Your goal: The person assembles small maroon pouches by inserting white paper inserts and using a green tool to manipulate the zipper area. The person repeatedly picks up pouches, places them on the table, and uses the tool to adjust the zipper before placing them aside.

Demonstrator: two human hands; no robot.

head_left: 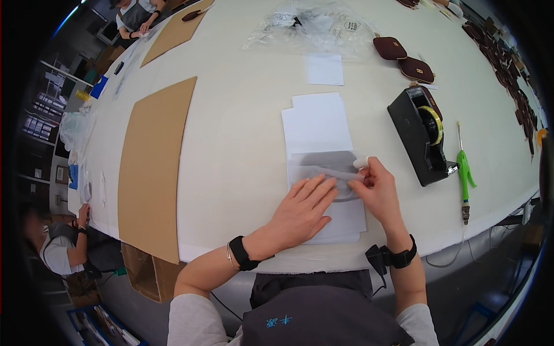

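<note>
A thin, translucent grey sheet or pouch [326, 158] lies over white paper sheets [321, 124]; I cannot tell which it is. My left hand [303, 210] rests on its lower left part, fingers stretched out and flat. At its right edge my right hand [378, 187] is closed, thumb and fingers pinching the film where it is creased. A white cover [361, 163] sits on one fingertip of that hand. More white paper shows below the film, partly hidden by my left hand.
A black tape dispenser [418, 135] and a green air blow gun [464, 173] stand to the right. Dark red pouches [415, 69] and clear plastic bags [317, 29] lie farther off. Brown cardboard [156, 167] covers the left side. Two people work at the far left edge.
</note>
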